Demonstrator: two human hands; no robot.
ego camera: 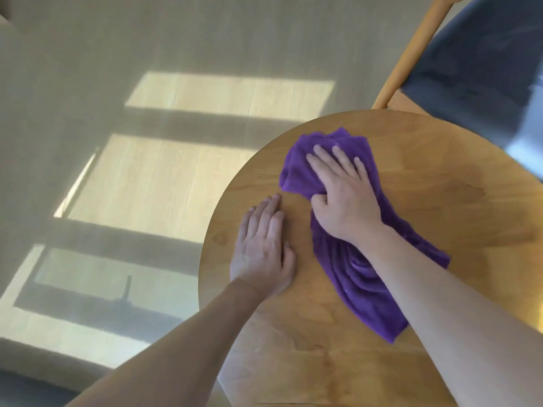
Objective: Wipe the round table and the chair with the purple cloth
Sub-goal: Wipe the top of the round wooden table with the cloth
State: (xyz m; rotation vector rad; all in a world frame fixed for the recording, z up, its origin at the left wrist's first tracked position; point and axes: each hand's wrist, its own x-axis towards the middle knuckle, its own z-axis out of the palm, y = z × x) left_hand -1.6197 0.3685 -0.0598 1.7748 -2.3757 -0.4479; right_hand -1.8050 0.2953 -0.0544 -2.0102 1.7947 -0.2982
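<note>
The purple cloth (pixel 346 242) is spread in a long bunched strip across the round wooden counter (pixel 440 201), running from about eleven o'clock of the counter's middle down toward six o'clock. It is pressed under the right hand (pixel 340 192): the fingers are laid nearly straight over the upper fold, while the thumb is curled into a gather of fabric, so the grip is partly closed on the cloth. The left hand (pixel 261 248) is laid flat on bare wood at nine o'clock of the cloth, just beside it, fingers extended, nothing held; the counter is probably being steadied by it.

The counter appears to be the surface in hand; the chair (pixel 470 63), seen at one o'clock beyond the rim, is judged not yet reached. For a good wipe, the cloth is best kept flat under the palm, pressure spread evenly, and overlapping strokes carried out to the rim. The trailing tail should be gathered in, lest it drag or slip off the edge.
</note>
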